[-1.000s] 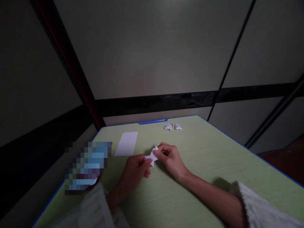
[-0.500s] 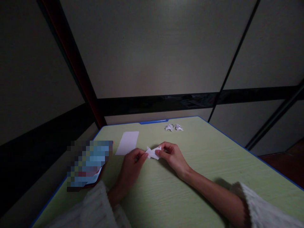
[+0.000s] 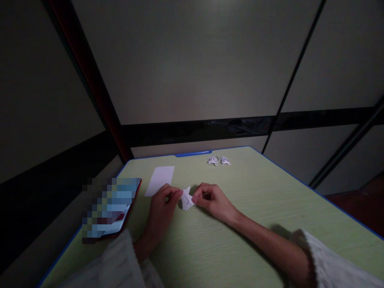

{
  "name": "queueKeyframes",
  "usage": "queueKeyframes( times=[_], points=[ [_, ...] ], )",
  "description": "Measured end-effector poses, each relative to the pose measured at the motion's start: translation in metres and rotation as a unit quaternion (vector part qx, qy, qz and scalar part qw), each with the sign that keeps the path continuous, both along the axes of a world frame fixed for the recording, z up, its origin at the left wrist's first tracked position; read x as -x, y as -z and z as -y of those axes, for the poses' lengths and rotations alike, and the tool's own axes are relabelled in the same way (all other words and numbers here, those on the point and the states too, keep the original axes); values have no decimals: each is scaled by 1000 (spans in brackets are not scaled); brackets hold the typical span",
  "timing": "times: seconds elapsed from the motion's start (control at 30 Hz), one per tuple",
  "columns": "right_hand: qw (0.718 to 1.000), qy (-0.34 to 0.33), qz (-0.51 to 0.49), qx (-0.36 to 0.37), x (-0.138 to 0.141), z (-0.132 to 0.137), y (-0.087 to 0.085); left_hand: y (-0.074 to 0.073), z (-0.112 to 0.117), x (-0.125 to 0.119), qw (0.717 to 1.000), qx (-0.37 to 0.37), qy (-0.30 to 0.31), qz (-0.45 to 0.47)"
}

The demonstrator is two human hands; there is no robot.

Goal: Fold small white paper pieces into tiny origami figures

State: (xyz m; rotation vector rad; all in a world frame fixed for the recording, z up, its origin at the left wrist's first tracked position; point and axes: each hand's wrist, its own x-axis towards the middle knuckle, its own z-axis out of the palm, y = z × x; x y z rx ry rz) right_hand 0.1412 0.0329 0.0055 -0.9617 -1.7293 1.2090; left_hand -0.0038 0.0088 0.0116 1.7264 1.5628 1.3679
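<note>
Between my hands, over the middle of the table, is a small piece of folded white paper (image 3: 187, 199) with pointed corners and crease lines. My left hand (image 3: 164, 201) pinches its upper left corner between thumb and forefinger. On the other side, the thumb and forefinger of my right hand (image 3: 213, 201) pinch its right-hand point. Just behind my left hand lies a flat white sheet of paper (image 3: 160, 178), partly covered by the fingers. Two small folded paper figures sit farther back: a left one (image 3: 213, 161) and a right one (image 3: 225, 160).
A tablet or phone in a red case (image 3: 127, 210), its screen blurred out, lies on the left of the pale green table (image 3: 255, 192). The table has a blue rim and a blue strip (image 3: 193, 153) at its far edge. Panelled doors (image 3: 195, 72) stand directly behind.
The folded paper has been turned so that its wider part points toward me. Both hands have shifted slightly left and still pinch it.
</note>
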Motion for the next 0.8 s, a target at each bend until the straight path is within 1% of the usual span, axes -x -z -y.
queueKeyframes(
  times=[0.1,0.23,0.33,0.53,0.63,0.8],
  points=[
    [1000,26,-6,-11,-2,-3,0,-2,0,0,999,33,-16,24],
    [999,42,-27,20,-4,-5,1,-3,1,1,996,73,-19,54],
    [998,50,-34,29,-5,-5,0,-4,2,0,993,93,-14,65],
    [996,54,-48,48,-5,-4,-3,-6,4,-1,993,98,-12,70],
    [997,55,-42,37,-6,-4,-5,-4,3,0,992,99,-12,75],
    [999,52,2,11,-10,-6,-5,-4,2,0,993,100,-14,68]
  ],
)
